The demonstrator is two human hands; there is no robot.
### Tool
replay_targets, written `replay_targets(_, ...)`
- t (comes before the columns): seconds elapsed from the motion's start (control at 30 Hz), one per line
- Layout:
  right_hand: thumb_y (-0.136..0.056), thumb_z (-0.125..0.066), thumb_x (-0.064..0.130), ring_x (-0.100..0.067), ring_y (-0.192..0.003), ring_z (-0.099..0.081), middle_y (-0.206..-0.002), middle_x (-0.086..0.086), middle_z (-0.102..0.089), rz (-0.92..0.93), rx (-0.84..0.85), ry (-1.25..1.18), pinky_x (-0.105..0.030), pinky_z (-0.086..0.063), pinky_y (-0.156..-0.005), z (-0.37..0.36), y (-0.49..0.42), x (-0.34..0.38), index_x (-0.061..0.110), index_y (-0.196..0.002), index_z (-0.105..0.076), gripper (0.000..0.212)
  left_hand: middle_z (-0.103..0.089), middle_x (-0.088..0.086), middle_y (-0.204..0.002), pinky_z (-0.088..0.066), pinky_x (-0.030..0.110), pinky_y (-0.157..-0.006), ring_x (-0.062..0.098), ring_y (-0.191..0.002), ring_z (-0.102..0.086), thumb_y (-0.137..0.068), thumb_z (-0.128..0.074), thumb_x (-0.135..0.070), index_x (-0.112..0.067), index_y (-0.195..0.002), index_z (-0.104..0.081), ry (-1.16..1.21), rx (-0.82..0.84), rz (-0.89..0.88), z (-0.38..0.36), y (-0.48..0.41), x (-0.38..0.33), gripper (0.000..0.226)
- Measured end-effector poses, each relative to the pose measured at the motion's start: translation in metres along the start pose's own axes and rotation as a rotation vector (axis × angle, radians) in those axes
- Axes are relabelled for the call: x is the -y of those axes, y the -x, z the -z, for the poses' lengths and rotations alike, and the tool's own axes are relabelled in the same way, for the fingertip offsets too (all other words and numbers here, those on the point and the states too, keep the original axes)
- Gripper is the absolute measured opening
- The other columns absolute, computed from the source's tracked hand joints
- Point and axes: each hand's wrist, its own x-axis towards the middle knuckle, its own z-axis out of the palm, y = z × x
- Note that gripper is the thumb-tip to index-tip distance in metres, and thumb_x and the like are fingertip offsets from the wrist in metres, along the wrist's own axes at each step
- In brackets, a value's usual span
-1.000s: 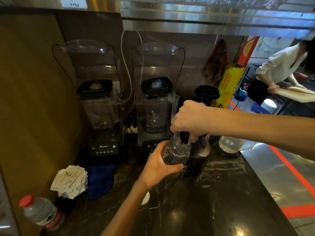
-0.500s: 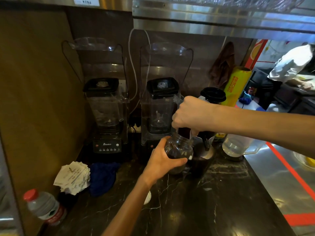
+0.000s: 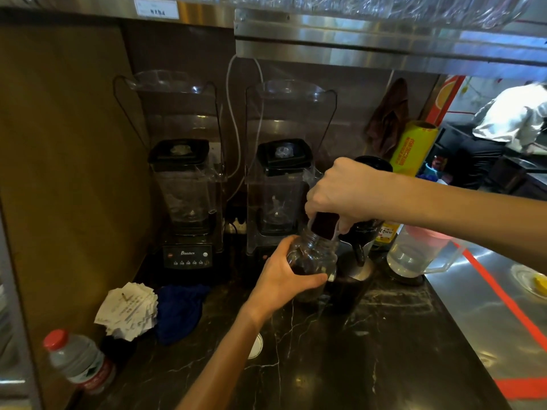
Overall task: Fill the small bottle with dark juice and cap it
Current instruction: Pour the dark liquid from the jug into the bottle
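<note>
My left hand (image 3: 279, 281) grips a small clear bottle (image 3: 314, 253) and holds it just above the dark marble counter (image 3: 370, 350). Dark juice fills the bottle's lower part. My right hand (image 3: 340, 193) holds a small clear cup of dark juice (image 3: 324, 226), tilted with its rim at the bottle's mouth. A white round disc (image 3: 257, 346), perhaps the cap, lies on the counter, half hidden under my left forearm.
Two blenders (image 3: 186, 202) (image 3: 278, 196) stand at the back, a black juicer (image 3: 367, 232) with a dark cup (image 3: 349, 288) beside the bottle. A water pitcher (image 3: 414, 255) sits right; receipts (image 3: 127, 312), blue cloth (image 3: 180, 309) and water bottle (image 3: 80, 362) left. A person (image 3: 509, 113) works far right.
The level of dark juice in the small bottle has risen. Both hands keep their grip and stay nearly in place while the view shifts a little.
</note>
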Motion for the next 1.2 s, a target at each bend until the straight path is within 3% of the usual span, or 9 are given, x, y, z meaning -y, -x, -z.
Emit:
replay_targets(0.27,-0.074,-0.074,0.057,-0.02,-0.106,-0.063,-0.121,0.012,-0.062,-0.004,0.022,0.02,-0.033,-0.037,-0.067,0.0002,0.004,0.0,0.042,-0.124,-0.054,0.056,-0.058,-0.011,-0.129,-0.048,0.039,-0.107,0.01,-0.122,-0.056,-0.067,-0.092,-0.03,-0.032,-0.14,-0.041,-0.01,0.001,-0.005,-0.0014,0.0032,-0.0068,0.089)
replay_targets(0.53,-0.073,-0.074,0.058,-0.02,-0.1,-0.064,-0.112,0.011,-0.063,-0.003,0.036,0.031,-0.033,-0.033,-0.063,-0.0024,0.0044,0.0015,0.041,-0.118,-0.057,0.052,-0.056,-0.009,-0.133,-0.048,0.042,-0.108,0.013,-0.125,-0.054,-0.067,-0.092,-0.033,-0.032,-0.141,-0.04,-0.023,0.0,0.007,-0.0043,0.0022,-0.0094,0.091)
replay_targets(1.2,-0.075,-0.073,0.056,-0.019,-0.107,-0.061,-0.12,0.012,-0.06,-0.002,0.044,-0.008,-0.034,-0.032,-0.067,-0.0052,0.0048,-0.0044,0.041,-0.126,-0.052,0.058,-0.057,-0.019,-0.121,-0.048,0.034,-0.105,0.003,-0.114,-0.055,-0.066,-0.091,-0.035,-0.039,-0.135,-0.042,-0.046,0.001,-0.006,-0.0033,-0.0012,-0.0078,0.085)
